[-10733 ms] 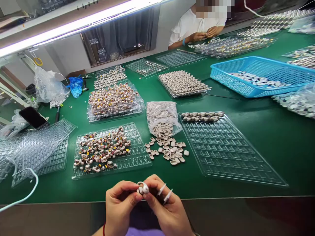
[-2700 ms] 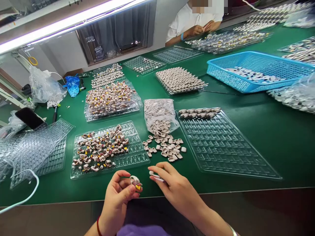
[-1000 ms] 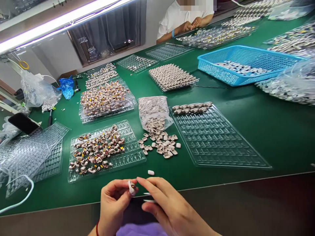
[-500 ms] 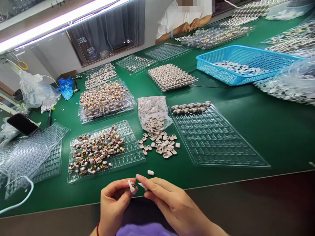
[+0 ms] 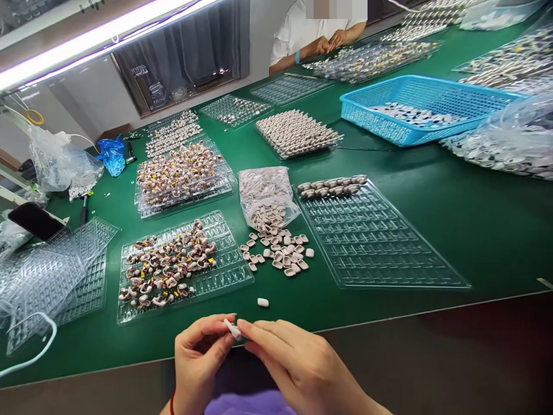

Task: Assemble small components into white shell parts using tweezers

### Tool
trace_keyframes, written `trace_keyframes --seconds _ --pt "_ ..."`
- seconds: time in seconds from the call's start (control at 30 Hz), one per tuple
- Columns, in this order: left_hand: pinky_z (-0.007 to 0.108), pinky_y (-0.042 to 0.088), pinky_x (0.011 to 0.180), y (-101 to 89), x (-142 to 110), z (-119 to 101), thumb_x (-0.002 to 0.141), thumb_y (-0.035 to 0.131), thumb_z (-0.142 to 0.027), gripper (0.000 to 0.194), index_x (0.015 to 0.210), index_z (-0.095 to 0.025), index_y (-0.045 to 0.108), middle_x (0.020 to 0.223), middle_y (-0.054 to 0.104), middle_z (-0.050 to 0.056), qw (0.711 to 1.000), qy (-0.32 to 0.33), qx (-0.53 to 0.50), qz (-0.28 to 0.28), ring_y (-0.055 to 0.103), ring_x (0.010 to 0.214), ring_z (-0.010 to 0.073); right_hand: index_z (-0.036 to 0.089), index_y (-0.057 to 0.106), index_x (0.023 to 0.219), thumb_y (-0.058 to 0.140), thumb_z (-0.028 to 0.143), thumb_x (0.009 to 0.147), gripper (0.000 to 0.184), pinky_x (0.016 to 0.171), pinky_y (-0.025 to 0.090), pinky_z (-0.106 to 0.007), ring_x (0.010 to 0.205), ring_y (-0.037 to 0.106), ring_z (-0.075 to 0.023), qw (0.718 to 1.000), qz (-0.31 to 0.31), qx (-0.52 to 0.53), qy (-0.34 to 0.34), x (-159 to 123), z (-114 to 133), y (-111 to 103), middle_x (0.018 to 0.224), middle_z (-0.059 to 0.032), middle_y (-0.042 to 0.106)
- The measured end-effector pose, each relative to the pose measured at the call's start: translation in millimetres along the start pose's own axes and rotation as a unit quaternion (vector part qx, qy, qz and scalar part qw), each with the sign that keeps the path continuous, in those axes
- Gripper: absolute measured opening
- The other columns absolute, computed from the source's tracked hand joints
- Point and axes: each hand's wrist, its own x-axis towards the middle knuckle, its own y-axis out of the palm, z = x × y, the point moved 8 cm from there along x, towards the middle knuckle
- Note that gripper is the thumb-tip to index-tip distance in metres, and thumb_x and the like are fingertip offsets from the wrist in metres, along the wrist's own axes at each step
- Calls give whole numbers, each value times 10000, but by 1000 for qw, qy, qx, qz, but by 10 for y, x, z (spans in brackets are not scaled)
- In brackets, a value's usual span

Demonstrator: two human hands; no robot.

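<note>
My left hand (image 5: 199,351) pinches a small off-white ear-clip earbud part (image 5: 233,329) between thumb and forefinger, just past the table's front edge. My right hand (image 5: 298,357) comes in from the right, its fingertips touching or almost touching that part. White-tipped tweezers, seen in this hand moments ago, are now hidden under its fingers. Beyond the hands a single pale oblong cap (image 5: 263,302) lies on the green table. To the left a clear tray (image 5: 233,278) carries many wired earbud parts (image 5: 173,265). Loose beige caps (image 5: 287,251) spill from a plastic bag (image 5: 264,187).
At right lies a clear slotted tray (image 5: 380,242) with filled rows along its back. Behind are stacked trays of parts (image 5: 181,173), a filled tray (image 5: 298,134) and a blue basket (image 5: 401,135). A phone (image 5: 37,220) rests at left. A co-worker (image 5: 319,34) sits across the table.
The oblong cap from my right hand came to lie on the table. The tweezers turned in toward the earbud part and went out of sight. The view shifted slightly.
</note>
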Motion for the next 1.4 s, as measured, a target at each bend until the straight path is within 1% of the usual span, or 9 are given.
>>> trace_keyframes --seconds 0.17,0.3,0.43,0.73,0.97,1.1,1.2,1.3,1.4 --pt "261 598 724 2 19 18 600 881 -189 126 694 -216 801 811 810 63 998 -26 -56 -15 741 785 214 170 623 1156 497 89 938 264 582 563 -263 644 673 -172 1000 -13 -18 -7 -17 5 -45 833 -65 739" --pt "222 589 726 5 31 29 573 895 -189 143 674 -214 797 798 812 54 996 -39 -80 -18 740 769 187 135 646 1105 475 105 952 231 566 554 -261 609 653 -165 999 -15 -49 -11 -9 22 -58 800 -76 731" --pt "216 588 730 -8 34 48 578 892 -181 135 669 -215 798 803 812 55 996 -38 -85 -13 742 763 181 138 663 1075 455 125 971 232 568 536 -240 608 643 -149 997 -34 -71 -18 2 46 -68 772 -68 723" --pt "210 584 725 -9 46 23 584 889 -183 128 666 -219 797 809 812 59 997 -16 -78 -4 736 759 175 94 683 1041 463 52 927 251 508 483 -254 555 590 -143 993 -47 -104 -34 -41 74 -51 740 -76 712" --pt "185 581 671 35 61 -35 549 907 -213 146 616 -210 778 742 802 50 996 -12 -84 -20 721 694 152 77 705 996 452 59 928 262 514 494 -269 554 594 -149 987 -66 -133 -60 -73 117 -73 741 -98 721" --pt "165 574 636 68 52 -28 520 919 -236 174 594 -202 766 707 792 42 994 -28 -104 -30 708 655 136 84 713 978 437 75 952 277 534 507 -280 557 623 -157 977 -76 -182 -85 -100 190 -82 743 -105 740" --pt "163 572 632 62 39 -9 510 922 -231 185 574 -190 754 698 785 39 993 -36 -102 -46 698 635 127 94 705 1007 467 87 948 245 554 518 -287 588 650 -173 969 -67 -216 -96 -134 219 -42 785 -110 755" --pt "167 573 644 44 31 -17 500 925 -238 199 562 -182 744 693 781 39 992 -34 -101 -62 698 645 129 88 664 1092 465 72 938 252 564 528 -284 601 650 -176 980 -63 -171 -81 -165 166 -11 810 -116 746" --pt "167 569 636 58 33 -40 498 925 -232 202 567 -180 743 682 778 38 992 -35 -106 -61 695 638 130 130 606 1163 498 75 921 271 619 543 -258 671 653 -164 998 -56 -23 -13 -159 -5 4 842 -90 720"
